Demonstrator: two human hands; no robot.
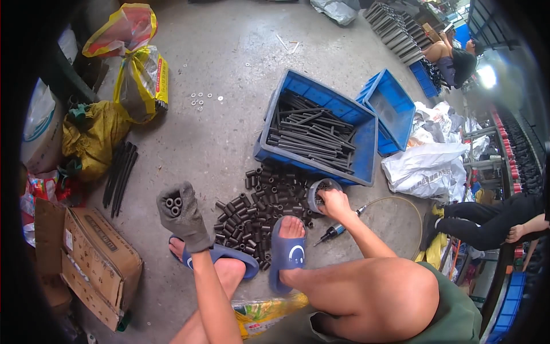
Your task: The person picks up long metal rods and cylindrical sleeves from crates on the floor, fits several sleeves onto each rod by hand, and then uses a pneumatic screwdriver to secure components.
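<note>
A grey work glove covers my left hand (191,225), which is closed around several short metal tubes (173,205), their open ends facing up. My bare right hand (334,202) dips its fingers into a small round tub (312,200) holding small dark parts. Those fingers are partly hidden inside, so I cannot tell what they grasp. Between my hands a heap of short dark tubes (243,221) lies on the floor by my sandals. Beside my right forearm rests a hand-held power tool (331,233) with a hose or cable (395,199) running from it.
Beyond the heap stands a blue bin (365,143) of long dark rods, with another blue bin (401,123) against it. Rods (120,178), sacks (94,137) and a cardboard box (103,258) lie left. Washers (197,103) dot the floor. Other people sit at right.
</note>
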